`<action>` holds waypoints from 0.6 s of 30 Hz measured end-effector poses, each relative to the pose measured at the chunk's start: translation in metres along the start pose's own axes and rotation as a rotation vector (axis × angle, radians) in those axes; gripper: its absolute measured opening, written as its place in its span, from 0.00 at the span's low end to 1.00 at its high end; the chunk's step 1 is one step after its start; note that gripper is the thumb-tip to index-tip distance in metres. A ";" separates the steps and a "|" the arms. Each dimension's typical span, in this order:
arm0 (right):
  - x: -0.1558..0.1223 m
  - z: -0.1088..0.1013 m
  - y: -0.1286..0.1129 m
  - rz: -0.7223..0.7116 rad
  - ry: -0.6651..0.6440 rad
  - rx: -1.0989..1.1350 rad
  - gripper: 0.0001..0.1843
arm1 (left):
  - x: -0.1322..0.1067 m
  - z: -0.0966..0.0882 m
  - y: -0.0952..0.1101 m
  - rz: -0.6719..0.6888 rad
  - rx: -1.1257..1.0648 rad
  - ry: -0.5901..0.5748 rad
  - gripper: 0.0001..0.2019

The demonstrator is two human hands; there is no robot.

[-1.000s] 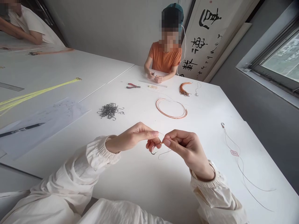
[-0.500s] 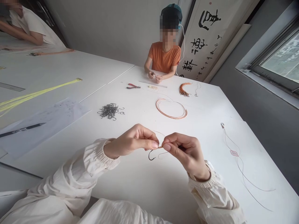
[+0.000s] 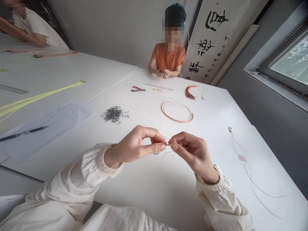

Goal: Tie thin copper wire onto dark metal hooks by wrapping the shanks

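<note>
Between finger and thumb, my left hand [image 3: 141, 144] pinches a dark fish hook [image 3: 156, 153], mostly hidden behind the thumb now. A short orange-brown wrapping of line shows on the shank between both hands. My right hand [image 3: 191, 154] is closed in a pinch at the other end of that wrapping, on the fishing line [image 3: 166, 155]. A thin loop of this line curls below the fingertips. Beyond my hands lie a pile of loose dark hooks [image 3: 114, 114] and a coil of orange line [image 3: 177, 112].
A hook with line and a small tag [image 3: 241, 158] lies at the right. Red-handled pliers [image 3: 138, 89], a ruler [image 3: 158, 87] and an orange bundle [image 3: 190, 92] are farther off. Paper with a pen [image 3: 24, 133] and yellow strands [image 3: 43, 97] lie left. A person in orange sits opposite.
Both hands have risen slightly, and the hook has turned so its bend is mostly hidden behind my left thumb. The person opposite has brought their hands together.
</note>
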State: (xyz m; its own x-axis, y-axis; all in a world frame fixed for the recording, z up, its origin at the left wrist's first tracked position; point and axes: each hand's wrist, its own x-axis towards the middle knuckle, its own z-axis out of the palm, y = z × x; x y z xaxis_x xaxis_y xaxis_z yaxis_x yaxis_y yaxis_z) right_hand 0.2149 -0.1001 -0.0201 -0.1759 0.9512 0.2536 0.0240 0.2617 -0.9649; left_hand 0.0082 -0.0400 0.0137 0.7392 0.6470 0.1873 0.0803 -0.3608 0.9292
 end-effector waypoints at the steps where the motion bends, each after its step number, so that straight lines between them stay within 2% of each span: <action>1: 0.000 -0.002 -0.001 0.020 -0.025 -0.009 0.04 | -0.001 0.000 0.000 0.020 0.045 0.015 0.05; 5: -0.001 -0.006 -0.003 0.040 -0.072 -0.021 0.07 | -0.003 -0.001 0.000 0.077 0.196 -0.006 0.06; 10: -0.002 -0.003 -0.002 0.045 -0.096 0.039 0.08 | -0.005 -0.003 0.001 0.077 0.268 -0.047 0.08; 18: -0.009 0.002 0.002 0.043 -0.032 0.096 0.08 | -0.009 0.001 0.003 0.109 0.298 0.001 0.08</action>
State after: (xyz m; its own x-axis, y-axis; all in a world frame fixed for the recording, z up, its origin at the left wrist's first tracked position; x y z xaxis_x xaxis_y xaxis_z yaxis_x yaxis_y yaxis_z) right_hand 0.2149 -0.1082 -0.0244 -0.2085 0.9550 0.2110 -0.0623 0.2024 -0.9773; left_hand 0.0029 -0.0479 0.0148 0.7538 0.5938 0.2813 0.1926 -0.6090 0.7694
